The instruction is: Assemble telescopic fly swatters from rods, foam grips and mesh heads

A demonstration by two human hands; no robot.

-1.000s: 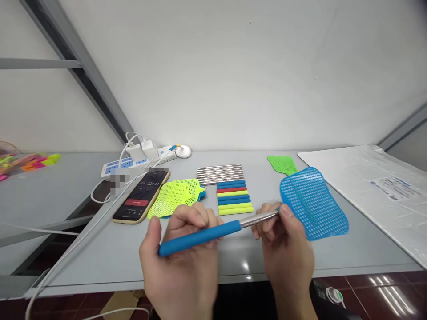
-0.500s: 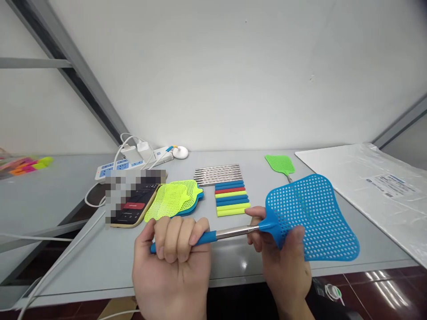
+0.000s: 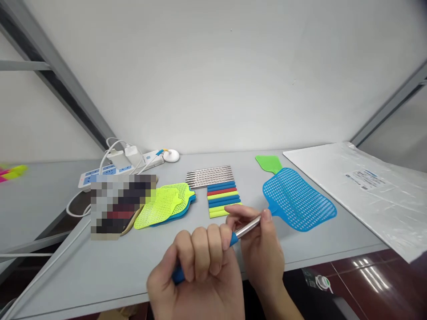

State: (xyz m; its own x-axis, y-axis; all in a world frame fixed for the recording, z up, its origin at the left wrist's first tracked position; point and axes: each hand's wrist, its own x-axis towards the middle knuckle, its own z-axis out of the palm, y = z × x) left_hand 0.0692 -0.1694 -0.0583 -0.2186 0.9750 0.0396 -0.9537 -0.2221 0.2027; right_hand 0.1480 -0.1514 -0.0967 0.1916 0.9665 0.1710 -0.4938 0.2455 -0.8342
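Observation:
A blue fly swatter (image 3: 300, 200) is held in both hands, its mesh head pointing right and away from me. My left hand (image 3: 200, 266) is wrapped round the blue grip, whose end shows below the fingers. My right hand (image 3: 258, 249) pinches the metal rod between thumb and fingers, just short of the head. Beyond the hands lie a row of blue, red and yellow grip sleeves (image 3: 223, 198) and a row of metal rods (image 3: 210, 176). Left of these is a stack of yellow and blue swatter heads (image 3: 163, 204).
A green swatter (image 3: 268, 163) lies behind the blue one. White wrapped sheeting (image 3: 360, 191) covers the table's right side. At the left are a partly blurred phone (image 3: 133, 218), a power strip (image 3: 103, 173) with cables, and a round white object (image 3: 171, 155).
The swatter head has swung away from me and now tilts up the table. My right hand has shifted from the head's base onto the rod. The view has turned slightly.

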